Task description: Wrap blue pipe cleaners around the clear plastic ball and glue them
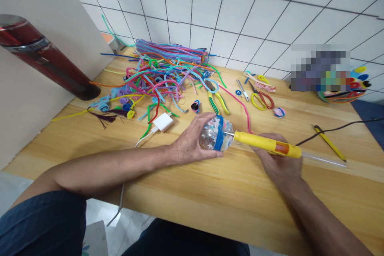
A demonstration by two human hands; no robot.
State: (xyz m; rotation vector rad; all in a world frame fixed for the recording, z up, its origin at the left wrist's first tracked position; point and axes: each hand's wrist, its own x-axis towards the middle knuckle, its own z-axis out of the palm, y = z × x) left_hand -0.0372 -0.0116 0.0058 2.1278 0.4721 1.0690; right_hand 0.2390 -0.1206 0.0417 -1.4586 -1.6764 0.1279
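My left hand [192, 140] is wrapped round a clear plastic jar [207, 135] with colourful bits in it and a blue band [220, 132] about its middle. My right hand [277, 160] grips a yellow hot glue gun [264, 143], from whose back end a clear glue stick [324, 159] sticks out. The gun's metal nozzle [229, 133] points left and meets the jar near the blue band; whether it actually touches cannot be made out. Pliers [218, 102] with yellow-green handles lie just beyond the jar.
Tangled pipe cleaners [168, 82] and a bundle [171, 51] of them lie at the back left. A red thermos [45, 58] stands far left, near a white charger [163, 122]. Scissors [261, 100] and a yellow cutter [330, 144] lie right; a black cable [339, 127] runs to the right edge.
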